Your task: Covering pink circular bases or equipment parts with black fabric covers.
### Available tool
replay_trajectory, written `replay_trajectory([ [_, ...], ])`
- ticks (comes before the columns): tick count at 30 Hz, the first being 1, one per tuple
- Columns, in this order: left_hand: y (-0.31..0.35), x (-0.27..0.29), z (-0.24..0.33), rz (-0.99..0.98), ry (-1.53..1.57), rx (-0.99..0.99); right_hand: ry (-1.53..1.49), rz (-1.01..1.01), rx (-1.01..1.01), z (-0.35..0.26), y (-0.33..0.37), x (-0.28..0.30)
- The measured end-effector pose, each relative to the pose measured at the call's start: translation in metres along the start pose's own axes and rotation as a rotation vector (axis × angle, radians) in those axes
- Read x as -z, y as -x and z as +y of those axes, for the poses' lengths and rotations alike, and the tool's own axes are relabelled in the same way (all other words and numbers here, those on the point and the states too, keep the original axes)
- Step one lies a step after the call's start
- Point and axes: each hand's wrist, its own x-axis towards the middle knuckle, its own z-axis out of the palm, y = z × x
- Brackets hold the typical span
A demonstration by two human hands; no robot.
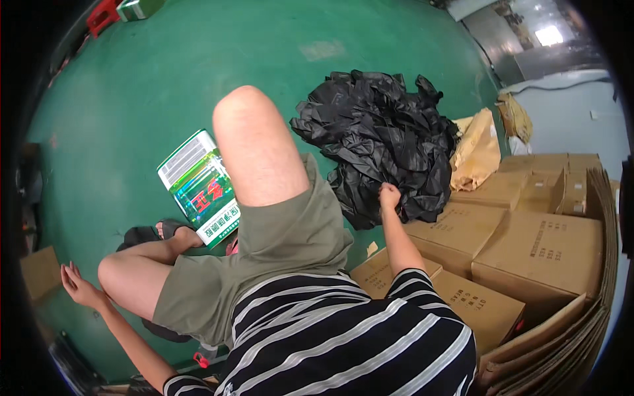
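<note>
I see the black plastic (376,125) heaped on the green floor (218,46), just right of upper centre in the frame. I judge it light, limp and rather slippery, liable to tear under a hard tug, so I favour a gathered fold over a single layer. The right hand (389,196) has its fingers narrow, seemingly pinching the heap's lower part. The left hand (80,287), lower left, looks unladen, fingers loosely spread. Brown cartons (541,247) fill the lower right.
</note>
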Motion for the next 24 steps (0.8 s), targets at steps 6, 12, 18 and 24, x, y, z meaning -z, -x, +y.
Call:
replay_trajectory([
  [6, 0.018, -0.05, 0.044, -0.318, -0.001, -0.07, 0.483, -0.03, -0.103, 0.004, 0.087, -0.013],
  [12, 0.085, -0.088, 0.09, -0.564, 0.013, -0.073, 0.671, -0.072, 0.347, -0.026, 0.082, -0.029],
  [18, 0.118, -0.11, 0.128, -0.703, 0.059, -0.112, 0.912, -0.19, 0.37, -0.011, 0.036, -0.036],
  [24, 0.131, -0.075, 0.138, -0.682, 0.01, -0.092, 0.498, 0.241, 0.904, -0.054, 0.074, 0.005],
])
